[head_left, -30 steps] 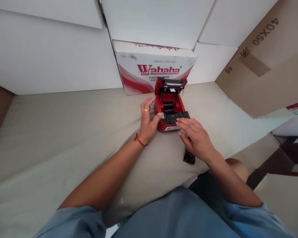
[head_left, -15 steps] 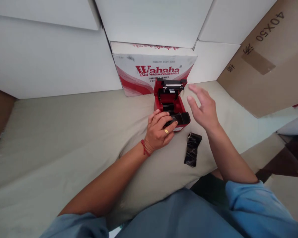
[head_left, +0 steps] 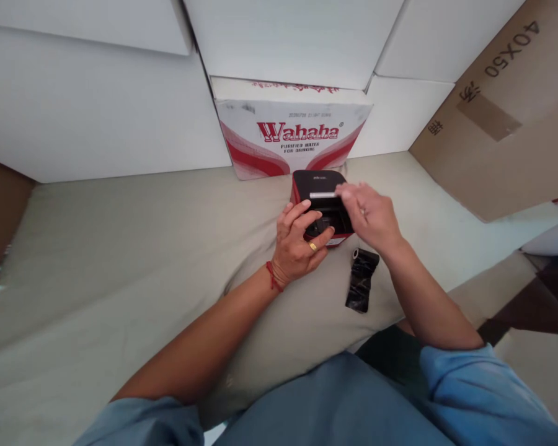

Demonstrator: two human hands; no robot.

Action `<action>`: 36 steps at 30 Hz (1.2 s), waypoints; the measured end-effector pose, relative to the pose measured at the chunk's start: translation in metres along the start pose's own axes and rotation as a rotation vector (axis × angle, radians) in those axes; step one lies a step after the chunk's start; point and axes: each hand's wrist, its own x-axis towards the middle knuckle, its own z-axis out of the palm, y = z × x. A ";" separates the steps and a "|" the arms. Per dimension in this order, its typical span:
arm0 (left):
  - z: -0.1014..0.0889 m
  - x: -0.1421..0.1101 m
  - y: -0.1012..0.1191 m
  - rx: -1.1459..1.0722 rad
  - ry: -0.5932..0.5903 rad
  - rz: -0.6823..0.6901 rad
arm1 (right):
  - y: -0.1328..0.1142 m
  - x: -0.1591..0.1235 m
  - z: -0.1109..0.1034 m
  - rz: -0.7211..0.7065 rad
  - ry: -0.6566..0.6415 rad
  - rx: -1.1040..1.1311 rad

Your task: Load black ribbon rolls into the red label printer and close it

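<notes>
A small red and black printer sits on a beige cushion, its black lid folded down. My left hand grips the printer's near left corner, fingers curled over the front. My right hand rests on the lid's right side, fingers pressing down on it. A black roll of ribbon lies on the cushion just right of my left hand, under my right wrist.
A white and red Wahaha carton stands right behind the printer. White boxes line the back. A brown cardboard box leans at the right. Dark furniture shows at the far right.
The printer's lid was standing open and is now folded down. My right hand rose off the front, then came down onto the lid. My left hand shifted to the near corner.
</notes>
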 end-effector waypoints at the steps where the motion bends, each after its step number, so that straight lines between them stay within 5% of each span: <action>1: -0.001 0.000 0.000 -0.005 -0.015 -0.016 | 0.000 -0.011 0.002 -0.008 -0.034 0.004; 5: -0.009 0.007 0.000 -0.020 0.000 -0.031 | 0.000 -0.031 0.009 -0.016 -0.090 -0.004; 12: -0.024 0.024 -0.010 -0.134 0.048 -0.271 | -0.009 -0.027 0.006 0.039 -0.136 -0.055; 19: -0.021 0.028 -0.019 -0.375 0.089 -0.357 | -0.011 -0.027 0.010 0.070 -0.138 -0.097; 24: -0.012 0.020 -0.040 -0.447 0.125 -0.426 | -0.011 -0.037 0.021 0.086 -0.021 -0.033; 30: 0.000 0.004 -0.071 -0.601 -0.004 -0.538 | -0.014 -0.068 0.032 -0.056 0.139 0.035; 36: 0.001 0.004 -0.067 -0.672 -0.033 -0.563 | -0.007 -0.074 0.040 -0.125 0.267 0.148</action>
